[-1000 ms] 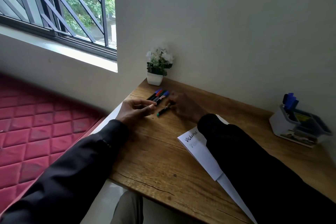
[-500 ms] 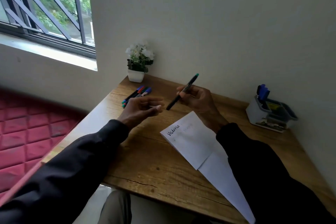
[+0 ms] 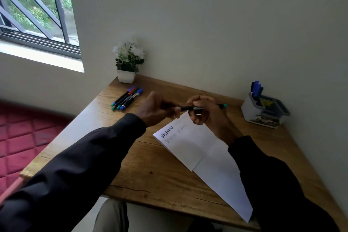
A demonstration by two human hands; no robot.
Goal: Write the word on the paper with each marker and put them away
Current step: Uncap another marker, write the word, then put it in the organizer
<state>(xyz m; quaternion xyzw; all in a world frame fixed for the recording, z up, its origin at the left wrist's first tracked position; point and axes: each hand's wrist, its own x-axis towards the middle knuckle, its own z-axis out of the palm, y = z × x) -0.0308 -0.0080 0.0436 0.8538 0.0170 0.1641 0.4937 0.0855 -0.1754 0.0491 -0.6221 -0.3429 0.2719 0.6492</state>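
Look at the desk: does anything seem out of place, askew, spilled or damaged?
Only the folded white paper sheet lies askew, diagonal to the brown wooden desk's edges. Nothing looks spilled or damaged.

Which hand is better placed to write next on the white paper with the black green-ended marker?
Right. The right hand grips the black green-ended marker above the white paper; the left hand only holds its other end.
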